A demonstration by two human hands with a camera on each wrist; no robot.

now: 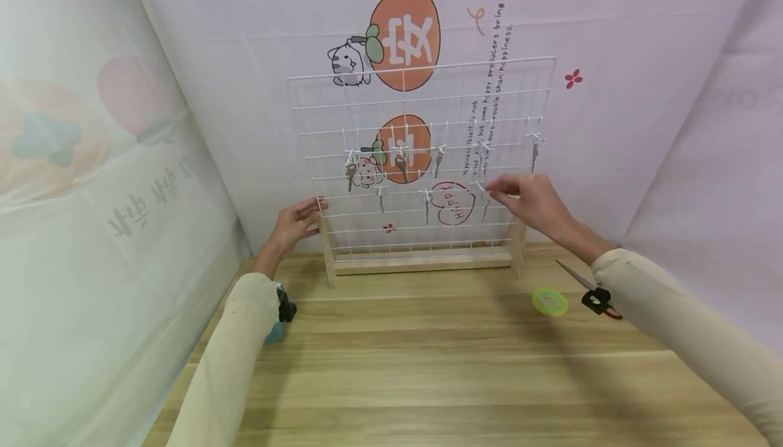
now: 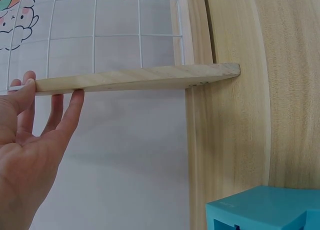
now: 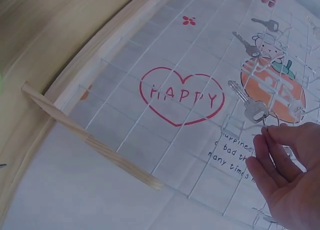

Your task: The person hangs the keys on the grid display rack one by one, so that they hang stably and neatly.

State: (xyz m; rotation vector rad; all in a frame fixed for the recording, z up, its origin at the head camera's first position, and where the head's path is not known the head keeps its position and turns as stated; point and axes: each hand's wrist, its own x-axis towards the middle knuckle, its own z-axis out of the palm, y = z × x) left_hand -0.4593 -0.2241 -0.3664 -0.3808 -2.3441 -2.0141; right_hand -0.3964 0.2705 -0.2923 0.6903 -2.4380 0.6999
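Observation:
A white wire grid rack (image 1: 422, 68) stands on wooden feet against the printed backdrop, with several keys on hooks across it. At its left end, my left hand (image 1: 290, 226) grips the wooden side post (image 2: 135, 79), thumb on one face and fingers on the other. My right hand (image 1: 535, 204) is at the right part of the grid. In the right wrist view its thumb and fingertips pinch a metal key ring (image 3: 272, 119), from which a silver key (image 3: 252, 108) extends. The ring is close to a white hook; whether it is on it cannot be told.
Scissors (image 1: 596, 299) with a black and red handle lie on the wooden table (image 1: 416, 365) below my right forearm. Beside them is a yellow-green disc-shaped roll (image 1: 550, 302). A teal object (image 2: 260, 205) sits near my left forearm. Fabric walls (image 1: 685, 134) close in both sides.

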